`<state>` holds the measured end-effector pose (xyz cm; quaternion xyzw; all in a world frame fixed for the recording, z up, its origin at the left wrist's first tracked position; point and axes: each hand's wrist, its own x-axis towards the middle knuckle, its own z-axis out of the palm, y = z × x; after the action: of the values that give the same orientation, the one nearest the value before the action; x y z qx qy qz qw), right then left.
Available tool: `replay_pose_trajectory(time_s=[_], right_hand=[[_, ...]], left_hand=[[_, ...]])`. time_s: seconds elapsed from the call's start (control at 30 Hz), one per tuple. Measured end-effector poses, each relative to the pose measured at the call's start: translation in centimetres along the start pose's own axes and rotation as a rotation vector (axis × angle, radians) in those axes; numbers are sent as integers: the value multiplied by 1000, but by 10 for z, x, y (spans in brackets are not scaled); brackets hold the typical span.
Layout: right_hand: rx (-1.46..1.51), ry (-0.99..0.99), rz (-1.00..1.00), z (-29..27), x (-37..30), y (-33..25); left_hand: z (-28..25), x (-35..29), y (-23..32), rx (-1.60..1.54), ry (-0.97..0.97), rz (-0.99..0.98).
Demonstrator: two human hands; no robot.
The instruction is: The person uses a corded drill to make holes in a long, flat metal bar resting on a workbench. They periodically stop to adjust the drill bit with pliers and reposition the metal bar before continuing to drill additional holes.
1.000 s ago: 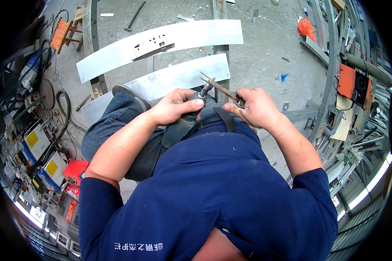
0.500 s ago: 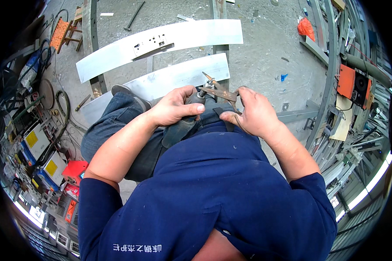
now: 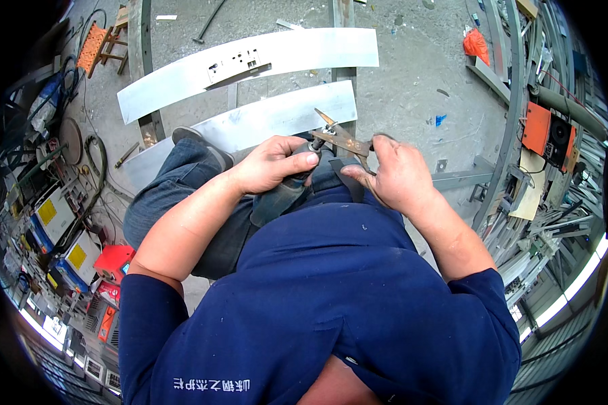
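Note:
My left hand [image 3: 277, 164] is closed round a dark, round-bodied power tool [image 3: 292, 192], held over my lap. Its narrow metal spindle [image 3: 317, 144] points up and away from me. Closed on a rusty scissors-like tool [image 3: 348, 142], my right hand [image 3: 402, 169] works beside it. The two flat, tapered blades of that tool spread apart at the spindle's end, one tip pointing up and left. My fingers partly hide its handles. A flat black strip [image 3: 344, 181] hangs below my right thumb; what it belongs to I cannot tell.
Two pale curved metal plates [image 3: 304, 50] lie ahead across steel beams [image 3: 142, 40], one carrying a cut-out white piece [image 3: 233, 69]. A hammer-like rod [image 3: 209, 21] is beyond. At left stand an orange-topped stool [image 3: 91, 50], cables and red machines [image 3: 111, 263]; metal stock [image 3: 554, 229] piles up at right.
The scissors-like tool's blades have shifted slightly round the spindle, and the power tool has tilted a little in my left hand. Both hands keep their hold.

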<state>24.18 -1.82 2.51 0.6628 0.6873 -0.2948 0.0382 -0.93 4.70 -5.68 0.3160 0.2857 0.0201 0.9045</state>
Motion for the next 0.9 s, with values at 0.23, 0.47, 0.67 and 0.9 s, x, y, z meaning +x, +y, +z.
replay_pose_trajectory(time_s=[0.23, 0.47, 0.67, 0.9], right_hand=[[269, -289, 166, -8, 4, 7], [314, -216, 115, -18, 1, 10], [149, 22, 15, -4, 1, 2], [38, 135, -101, 1, 3, 4]], left_hand=[[-1, 2, 0, -42, 25, 1], [-5, 2, -1, -63, 40, -32], [-4, 7, -8, -41, 68, 17], [-1, 7, -8, -52, 67, 20]])
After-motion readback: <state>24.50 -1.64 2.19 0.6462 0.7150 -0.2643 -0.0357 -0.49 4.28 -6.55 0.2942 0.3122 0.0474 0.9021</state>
